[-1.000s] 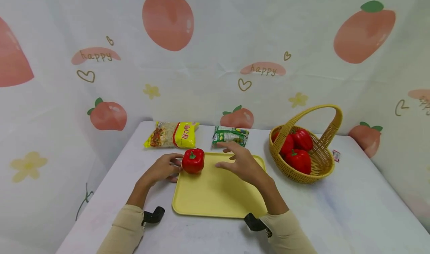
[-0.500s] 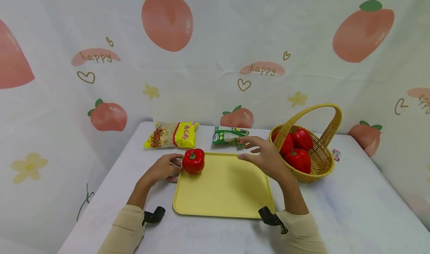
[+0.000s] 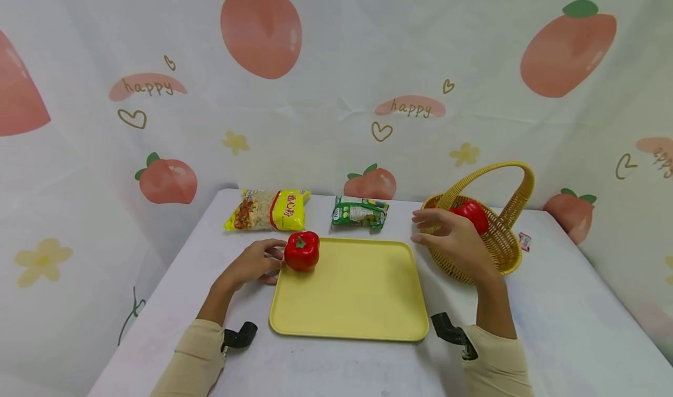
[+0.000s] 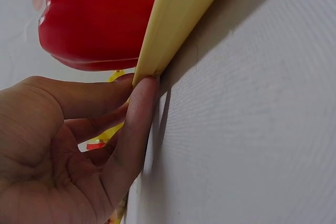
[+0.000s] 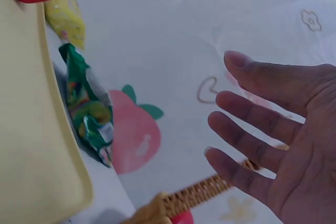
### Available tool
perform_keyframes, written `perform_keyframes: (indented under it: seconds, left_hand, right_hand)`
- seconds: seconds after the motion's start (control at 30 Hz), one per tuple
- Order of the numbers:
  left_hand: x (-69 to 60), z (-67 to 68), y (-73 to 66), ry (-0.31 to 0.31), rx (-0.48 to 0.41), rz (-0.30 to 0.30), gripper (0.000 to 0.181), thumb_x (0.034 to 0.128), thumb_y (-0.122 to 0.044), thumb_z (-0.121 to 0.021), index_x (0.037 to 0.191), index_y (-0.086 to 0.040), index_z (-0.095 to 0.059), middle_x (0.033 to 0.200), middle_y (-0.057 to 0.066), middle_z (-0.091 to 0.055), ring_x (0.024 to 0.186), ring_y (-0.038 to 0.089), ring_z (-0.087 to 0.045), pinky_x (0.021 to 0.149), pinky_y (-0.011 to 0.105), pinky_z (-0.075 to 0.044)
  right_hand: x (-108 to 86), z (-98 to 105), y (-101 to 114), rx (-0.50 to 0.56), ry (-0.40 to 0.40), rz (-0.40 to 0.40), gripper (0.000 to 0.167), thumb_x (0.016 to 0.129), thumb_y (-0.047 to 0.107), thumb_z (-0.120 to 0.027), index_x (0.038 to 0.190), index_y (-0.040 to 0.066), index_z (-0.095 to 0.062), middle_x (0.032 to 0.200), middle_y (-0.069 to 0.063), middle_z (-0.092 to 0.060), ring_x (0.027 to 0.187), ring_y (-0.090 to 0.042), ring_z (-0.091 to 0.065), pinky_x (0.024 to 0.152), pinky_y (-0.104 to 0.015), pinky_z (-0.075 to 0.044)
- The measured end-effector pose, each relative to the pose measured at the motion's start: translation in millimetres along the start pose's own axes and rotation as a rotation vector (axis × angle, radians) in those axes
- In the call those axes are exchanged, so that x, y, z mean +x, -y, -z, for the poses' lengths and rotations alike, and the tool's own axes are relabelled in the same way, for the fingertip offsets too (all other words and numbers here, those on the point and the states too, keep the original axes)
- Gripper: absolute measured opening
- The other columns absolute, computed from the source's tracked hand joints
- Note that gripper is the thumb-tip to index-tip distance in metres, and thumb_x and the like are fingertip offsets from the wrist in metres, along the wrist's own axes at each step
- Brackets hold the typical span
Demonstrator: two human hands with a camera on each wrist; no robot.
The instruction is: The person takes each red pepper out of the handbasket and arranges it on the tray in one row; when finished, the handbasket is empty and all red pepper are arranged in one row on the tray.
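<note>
A red bell pepper [image 3: 302, 254] sits upright at the back left corner of a yellow tray [image 3: 352, 289]. My left hand [image 3: 255, 261] is beside that corner; in the left wrist view its thumb and a finger pinch the rim of the tray [image 4: 170, 17], just below the pepper [image 4: 97, 19]. Over the near left side of a wicker basket [image 3: 509, 248] hovers my right hand [image 3: 457, 240], holding nothing. Its fingers are spread and relaxed in the right wrist view. Red bell peppers [image 3: 475, 215] lie in the basket, partly hidden behind the hand.
Behind the tray lie a yellow food bag [image 3: 268, 210] and a small green packet [image 3: 360, 212]. The basket's tall handle [image 3: 486, 172] arches over its opening. A small tag [image 3: 524, 241] lies right of the basket. A printed cloth [image 3: 326, 82] hangs behind the white table.
My right hand has moved right, from above the tray to the basket, and now covers part of the peppers there. The left hand and the pepper on the tray have stayed put.
</note>
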State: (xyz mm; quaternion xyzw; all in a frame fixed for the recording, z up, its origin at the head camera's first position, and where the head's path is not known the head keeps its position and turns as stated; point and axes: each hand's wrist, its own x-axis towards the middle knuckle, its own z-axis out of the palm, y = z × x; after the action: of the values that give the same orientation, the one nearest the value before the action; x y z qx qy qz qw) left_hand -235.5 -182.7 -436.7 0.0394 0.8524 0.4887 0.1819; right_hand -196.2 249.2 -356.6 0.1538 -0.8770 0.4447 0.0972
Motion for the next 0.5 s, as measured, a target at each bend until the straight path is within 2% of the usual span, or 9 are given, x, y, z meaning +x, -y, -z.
perform_keyframes:
  seconds: [0.07, 0.2, 0.33, 0.4, 0.5]
  left_hand:
    - [0.2, 0.3, 0.6, 0.003, 0.002, -0.001, 0.055, 0.0965, -0.004, -0.064, 0.151, -0.001, -0.054, 0.126, 0.019, -0.064, 0.104, 0.027, -0.067, 0.075, 0.035, -0.066]
    - [0.4, 0.2, 1.1, 0.002, -0.005, 0.001, 0.055, 0.0962, -0.004, -0.064, 0.15, -0.001, -0.054, 0.126, 0.019, -0.064, 0.103, 0.026, -0.067, 0.074, 0.035, -0.067]
    - [-1.6, 1.0, -0.4, 0.011, -0.007, -0.014, 0.056, 0.0962, -0.004, -0.064, 0.151, 0.001, -0.053, 0.126, 0.02, -0.063, 0.104, 0.026, -0.067, 0.074, 0.035, -0.067]
    - [-2.6, 1.5, -1.4, 0.015, -0.009, -0.02, 0.057, 0.0961, -0.004, -0.064, 0.151, 0.002, -0.052, 0.127, 0.021, -0.063, 0.104, 0.026, -0.067, 0.074, 0.035, -0.067]
    - [-3.1, 1.4, -2.0, 0.017, -0.009, -0.017, 0.057, 0.0958, -0.004, -0.064, 0.151, 0.002, -0.051, 0.127, 0.021, -0.063, 0.104, 0.026, -0.067, 0.074, 0.035, -0.066]
  right_hand:
    - [-3.4, 7.4, -3.2, -0.007, -0.025, -0.001, 0.041, 0.093, 0.019, -0.083, 0.13, 0.007, -0.072, 0.124, -0.014, -0.074, 0.105, -0.013, -0.072, 0.087, -0.013, -0.056]
    - [-11.3, 22.0, -9.3, -0.005, -0.07, -0.026, 0.041, 0.094, 0.02, -0.081, 0.132, 0.006, -0.072, 0.124, -0.02, -0.073, 0.107, -0.014, -0.07, 0.088, -0.01, -0.053]
    - [-18.7, 36.6, -18.7, -0.029, -0.1, -0.081, 0.043, 0.096, 0.023, -0.079, 0.136, 0.008, -0.07, 0.129, -0.019, -0.071, 0.11, -0.012, -0.067, 0.088, -0.007, -0.051]
    - [-22.0, 43.0, -24.6, -0.044, -0.1, -0.117, 0.048, 0.097, 0.024, -0.078, 0.141, 0.007, -0.066, 0.133, -0.02, -0.07, 0.116, -0.019, -0.066, 0.087, -0.005, -0.05]
    - [-26.3, 49.5, -32.6, -0.051, -0.092, -0.186, 0.057, 0.098, 0.027, -0.077, 0.148, 0.005, -0.059, 0.14, -0.025, -0.065, 0.123, -0.037, -0.063, 0.083, -0.004, -0.049]
